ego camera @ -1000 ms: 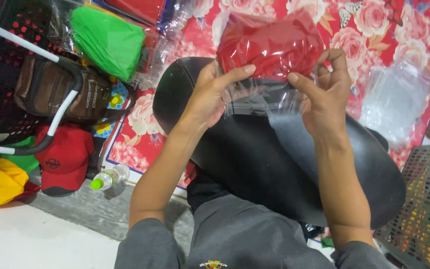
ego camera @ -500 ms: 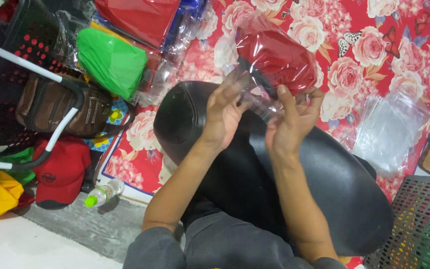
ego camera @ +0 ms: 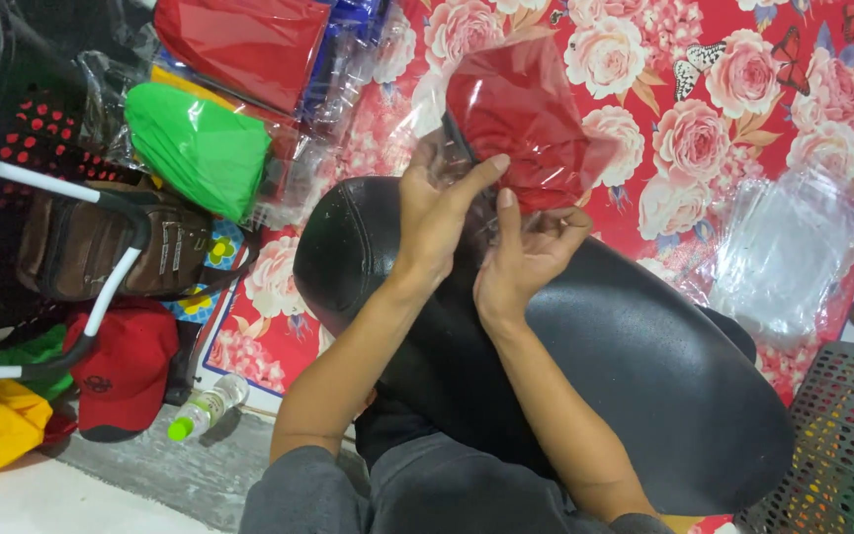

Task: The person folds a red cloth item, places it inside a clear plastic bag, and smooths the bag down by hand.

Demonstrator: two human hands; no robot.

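Both of my hands hold a clear plastic bag (ego camera: 531, 119) with a red cap inside it, raised above a black seat cushion (ego camera: 644, 366) on my lap. My left hand (ego camera: 437, 213) pinches the bag's lower edge from the left, thumb stretched across it. My right hand (ego camera: 526, 252) grips the gathered bottom of the bag just below, fingers curled. The hands touch each other at the bag's mouth.
A red floral mat (ego camera: 743, 89) covers the floor. Bagged green (ego camera: 200, 143) and red (ego camera: 244, 40) caps lie at the upper left. A stack of clear bags (ego camera: 793, 257) lies right. A brown bag (ego camera: 101, 252), red cap (ego camera: 121, 371), small bottle (ego camera: 205, 405) and grey basket (ego camera: 842, 455) surround me.
My hands came together from the bag's two sides to its lower edge, bunching the plastic. The bagged red cap turned and now tilts up to the right.
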